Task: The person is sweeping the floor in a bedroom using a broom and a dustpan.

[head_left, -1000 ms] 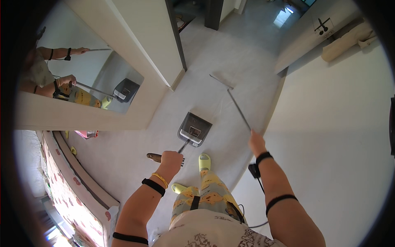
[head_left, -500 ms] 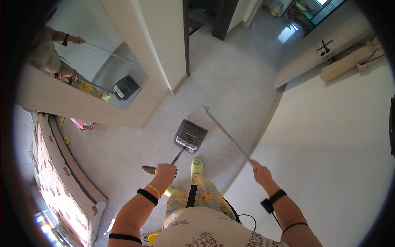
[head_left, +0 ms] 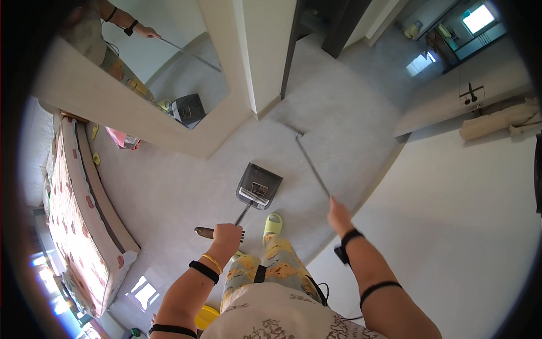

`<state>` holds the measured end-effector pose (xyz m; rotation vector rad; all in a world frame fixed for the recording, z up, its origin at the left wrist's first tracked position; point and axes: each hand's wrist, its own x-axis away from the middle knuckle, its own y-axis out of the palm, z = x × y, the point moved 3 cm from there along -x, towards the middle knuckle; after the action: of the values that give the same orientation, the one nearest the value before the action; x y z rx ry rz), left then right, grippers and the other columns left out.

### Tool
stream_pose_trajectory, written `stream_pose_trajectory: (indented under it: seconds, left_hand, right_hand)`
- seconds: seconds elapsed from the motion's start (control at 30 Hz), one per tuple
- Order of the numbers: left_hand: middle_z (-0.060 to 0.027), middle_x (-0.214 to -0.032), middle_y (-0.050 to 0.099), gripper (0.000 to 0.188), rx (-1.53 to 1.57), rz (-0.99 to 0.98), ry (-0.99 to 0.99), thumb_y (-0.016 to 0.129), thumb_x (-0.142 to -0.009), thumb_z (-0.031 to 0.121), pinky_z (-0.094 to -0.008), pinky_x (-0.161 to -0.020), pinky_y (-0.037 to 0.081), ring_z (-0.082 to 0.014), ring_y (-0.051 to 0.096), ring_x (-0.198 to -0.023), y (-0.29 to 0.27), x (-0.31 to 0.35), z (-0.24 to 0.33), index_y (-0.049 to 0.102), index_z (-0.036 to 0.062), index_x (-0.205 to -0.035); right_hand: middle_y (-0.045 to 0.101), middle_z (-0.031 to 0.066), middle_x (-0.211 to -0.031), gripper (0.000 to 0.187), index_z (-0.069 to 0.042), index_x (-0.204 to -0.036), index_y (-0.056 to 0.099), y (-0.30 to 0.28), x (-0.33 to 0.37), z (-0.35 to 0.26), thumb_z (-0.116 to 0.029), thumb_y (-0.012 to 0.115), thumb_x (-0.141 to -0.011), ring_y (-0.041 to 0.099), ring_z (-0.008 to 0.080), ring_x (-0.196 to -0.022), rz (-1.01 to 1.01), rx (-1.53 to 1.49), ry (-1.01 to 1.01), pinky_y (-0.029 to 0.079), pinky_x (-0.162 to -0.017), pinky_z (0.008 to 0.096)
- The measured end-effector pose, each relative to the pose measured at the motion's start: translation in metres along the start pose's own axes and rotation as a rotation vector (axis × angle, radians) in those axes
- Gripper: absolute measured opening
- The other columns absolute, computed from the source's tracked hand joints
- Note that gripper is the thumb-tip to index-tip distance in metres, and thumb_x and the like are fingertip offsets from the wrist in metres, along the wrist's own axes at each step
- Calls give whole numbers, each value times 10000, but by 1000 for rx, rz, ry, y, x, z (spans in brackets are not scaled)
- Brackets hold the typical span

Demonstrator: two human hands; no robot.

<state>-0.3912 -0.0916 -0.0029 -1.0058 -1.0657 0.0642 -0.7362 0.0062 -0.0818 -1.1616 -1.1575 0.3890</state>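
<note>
In the head view, gripping the slim handle of the dustpan (head_left: 259,174) with the fingers of the left hand (head_left: 227,237) wrapped tight, and apparently resting the pan on the grey floor (head_left: 350,113) just ahead of a yellow-green slipper (head_left: 272,224); clamping the fingers of the right hand (head_left: 339,217) round the shaft of the broom (head_left: 313,165). Since half a second ago, shifting that hand forward and inward, carrying the blurred broom head farther from the pan; apparently sweeping in mid-stroke, working open floor beyond the pan rather than filling it.
</note>
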Motion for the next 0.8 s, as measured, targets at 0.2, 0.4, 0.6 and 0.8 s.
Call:
stream_pose_trajectory:
  seconds: [0.2,0.4,0.6,0.8]
  left_hand:
    - [-30,-778,637,123,-15,-63,1,590,-715,138,-290,-590,479,-200,630,-755,-9,-2,-2,623,141,-834]
    - [-37,-798,638,129,-9,-75,12,601,-709,151,-295,-603,482,-198,626,-783,-1,6,-10,624,139,-836]
    - [-34,-786,623,110,96,33,-46,582,-728,149,-316,-607,478,-201,614,-778,32,34,-12,603,143,-836]
    - [-52,-775,597,147,195,98,-170,573,-735,150,-319,-586,468,-201,605,-733,86,78,-10,573,144,-882]
  right_hand:
    - [585,210,-708,448,-109,-1265,364,0,166,13,-142,425,-823,575,374,-693,-283,7,-117,450,-635,484]
    - [593,207,-743,437,-174,-1244,406,-42,179,24,-156,484,-814,562,391,-690,-235,-137,-84,452,-639,477]
    - [602,196,-904,432,-143,-1234,422,-61,146,23,-128,501,-809,568,376,-812,-187,-205,-50,467,-713,427]
    - [606,179,-917,428,-156,-1210,463,-69,144,33,-134,531,-788,569,360,-841,-140,-356,-153,469,-718,412]
